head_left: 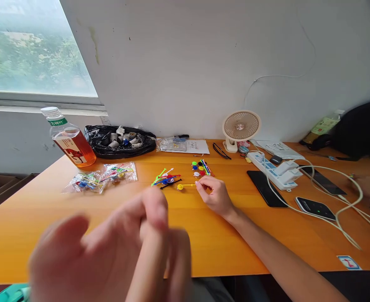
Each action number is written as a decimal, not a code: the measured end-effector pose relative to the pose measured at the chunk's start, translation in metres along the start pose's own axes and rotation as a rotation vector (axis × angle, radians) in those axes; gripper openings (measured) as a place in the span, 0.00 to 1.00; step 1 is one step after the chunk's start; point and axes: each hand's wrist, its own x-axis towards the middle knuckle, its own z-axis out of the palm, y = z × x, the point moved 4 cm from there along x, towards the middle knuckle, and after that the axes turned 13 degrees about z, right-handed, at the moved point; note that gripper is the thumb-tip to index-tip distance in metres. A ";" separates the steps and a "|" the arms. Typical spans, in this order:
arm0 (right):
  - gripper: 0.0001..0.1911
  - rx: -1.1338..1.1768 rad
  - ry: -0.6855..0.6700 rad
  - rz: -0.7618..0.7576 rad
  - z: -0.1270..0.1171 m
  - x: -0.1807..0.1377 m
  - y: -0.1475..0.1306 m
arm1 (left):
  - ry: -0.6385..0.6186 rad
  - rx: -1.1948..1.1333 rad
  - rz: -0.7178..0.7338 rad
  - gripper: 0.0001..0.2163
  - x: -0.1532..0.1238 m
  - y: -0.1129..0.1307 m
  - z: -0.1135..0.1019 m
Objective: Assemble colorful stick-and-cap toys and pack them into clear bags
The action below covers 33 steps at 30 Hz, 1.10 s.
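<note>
My right hand point(214, 193) is low over the table, thumb and forefinger closed on the end of a thin yellow plastic stick point(189, 185). At the stick's far end is a round yellow disc point(180, 187). My left hand point(115, 251) is large, blurred and close to the camera, palm showing. Its fingers are bent, the thumb stands apart, and I see nothing in it. Left of the yellow stick lies a pile of coloured plastic sticks point(166, 179) with discs. Behind my right hand are several small coloured discs point(200, 168) and a bundle of thin sticks point(206, 167).
Clear bags of plastic parts point(86, 182), a bottle of amber drink point(73, 144) and a black bag point(122, 142) of grey pieces stand left. Right are a fan point(241, 126), a black tablet-like slab point(266, 188), a power strip point(272, 172), cables, phones and another person's hand point(368, 184).
</note>
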 end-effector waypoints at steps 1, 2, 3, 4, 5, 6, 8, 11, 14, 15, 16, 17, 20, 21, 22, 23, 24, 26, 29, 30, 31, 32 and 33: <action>0.18 -0.003 0.004 0.002 0.000 0.000 0.000 | 0.043 -0.100 -0.061 0.28 0.016 -0.014 -0.001; 0.17 -0.005 0.008 0.004 -0.001 -0.001 -0.001 | 0.070 -0.190 -0.117 0.24 0.031 -0.029 -0.001; 0.17 -0.006 0.013 0.007 -0.001 -0.001 -0.001 | 0.099 -0.251 -0.138 0.24 0.045 -0.045 0.000; 0.17 -0.006 0.017 0.011 -0.002 -0.001 -0.001 | 0.107 -0.266 -0.136 0.23 0.055 -0.061 0.003; 0.17 -0.004 0.020 0.017 -0.002 -0.001 0.000 | 0.077 -0.222 -0.169 0.19 0.062 -0.079 0.008; 0.17 0.000 0.019 0.027 -0.001 0.000 0.001 | 0.033 -0.149 -0.171 0.17 0.065 -0.096 0.014; 0.18 0.020 0.001 0.060 0.001 0.001 0.005 | -0.038 0.011 -0.137 0.14 0.061 -0.126 0.028; 0.19 0.072 -0.065 0.109 0.006 0.001 0.009 | -0.133 0.206 -0.051 0.13 0.043 -0.155 0.051; 0.17 0.124 -0.149 0.132 0.011 0.000 0.009 | -0.190 0.362 0.022 0.17 0.030 -0.164 0.066; 0.16 0.140 -0.182 0.142 0.013 0.000 0.009 | -0.208 0.387 0.037 0.17 0.028 -0.164 0.070; 0.15 0.156 -0.216 0.158 0.015 -0.001 0.009 | -0.221 0.400 0.045 0.16 0.028 -0.164 0.072; 0.14 0.175 -0.246 0.178 0.018 -0.002 0.009 | -0.228 0.407 0.049 0.15 0.027 -0.164 0.073; 0.12 0.232 -0.311 0.246 0.024 -0.004 0.013 | -0.221 0.404 0.050 0.12 0.028 -0.164 0.072; 0.11 0.249 -0.324 0.262 0.025 -0.004 0.015 | -0.221 0.395 0.052 0.12 0.027 -0.164 0.071; 0.11 0.266 -0.339 0.274 0.027 -0.004 0.017 | -0.222 0.383 0.052 0.12 0.027 -0.165 0.071; 0.11 0.281 -0.353 0.281 0.028 -0.004 0.018 | -0.223 0.371 0.051 0.12 0.026 -0.165 0.071; 0.10 0.291 -0.366 0.284 0.029 -0.004 0.020 | -0.223 0.357 0.045 0.11 0.025 -0.165 0.071; 0.09 0.293 -0.387 0.288 0.030 -0.004 0.021 | -0.218 0.321 0.027 0.11 0.024 -0.165 0.071; 0.10 0.252 -0.393 0.294 0.031 -0.004 0.021 | -0.213 0.264 0.008 0.09 0.024 -0.164 0.073; 0.10 0.235 -0.396 0.296 0.031 -0.005 0.020 | -0.211 0.254 0.004 0.09 0.024 -0.164 0.073; 0.10 0.216 -0.397 0.294 0.031 -0.005 0.019 | -0.210 0.251 0.000 0.09 0.024 -0.165 0.073; 0.11 0.195 -0.399 0.289 0.031 -0.006 0.018 | -0.209 0.251 -0.002 0.09 0.024 -0.165 0.073; 0.11 0.176 -0.398 0.282 0.031 -0.006 0.017 | -0.206 0.253 -0.002 0.08 0.024 -0.166 0.073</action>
